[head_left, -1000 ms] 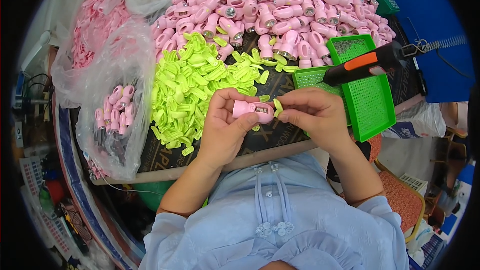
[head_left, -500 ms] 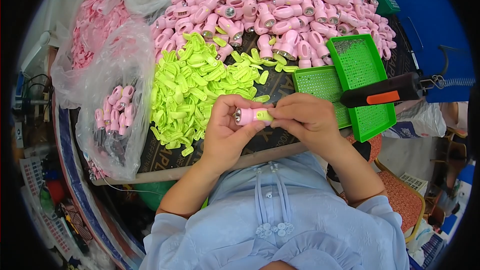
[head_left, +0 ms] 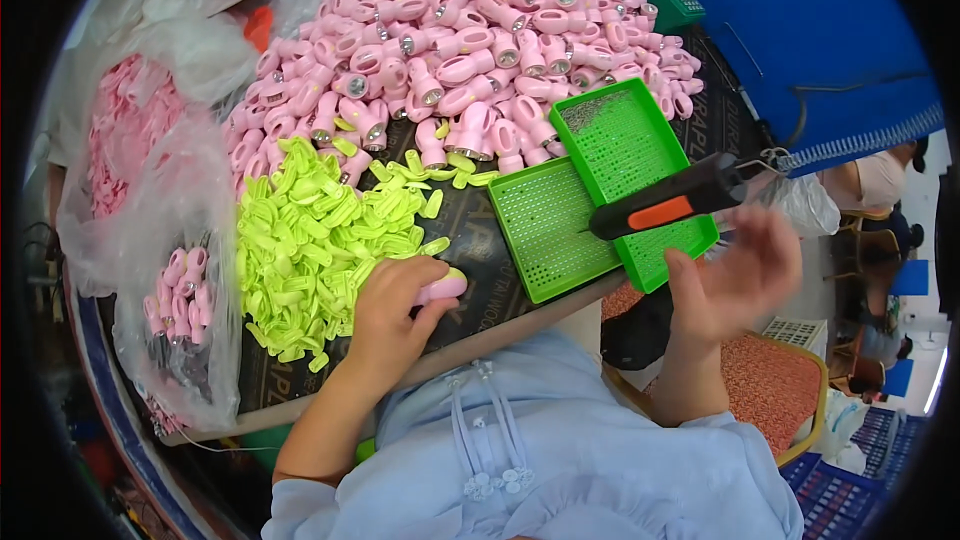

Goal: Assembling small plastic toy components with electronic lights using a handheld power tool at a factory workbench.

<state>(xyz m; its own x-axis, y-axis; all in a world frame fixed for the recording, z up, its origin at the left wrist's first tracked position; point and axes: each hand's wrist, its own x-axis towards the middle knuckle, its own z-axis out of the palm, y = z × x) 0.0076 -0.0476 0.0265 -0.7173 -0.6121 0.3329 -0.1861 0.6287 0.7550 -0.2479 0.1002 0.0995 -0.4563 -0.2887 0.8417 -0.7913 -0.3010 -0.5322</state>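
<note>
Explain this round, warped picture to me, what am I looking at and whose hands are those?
The picture comes from a wide fisheye camera worn on a person's head, looking down, so straight edges bend near the rim. There is no machine here: the two bare hands belong to the wearer, whose light blue shirt fills the bottom.

The left hand grips a small pink plastic piece on the dark table. The right hand is blurred, open and empty, just below a black and orange screwdriver-like tool that hangs at the table's edge.

On the table lie a big pile of pink plastic housings, a pile of yellow-green plastic clips and two green perforated trays. Clear bags with more pink parts sit at the left.
</note>
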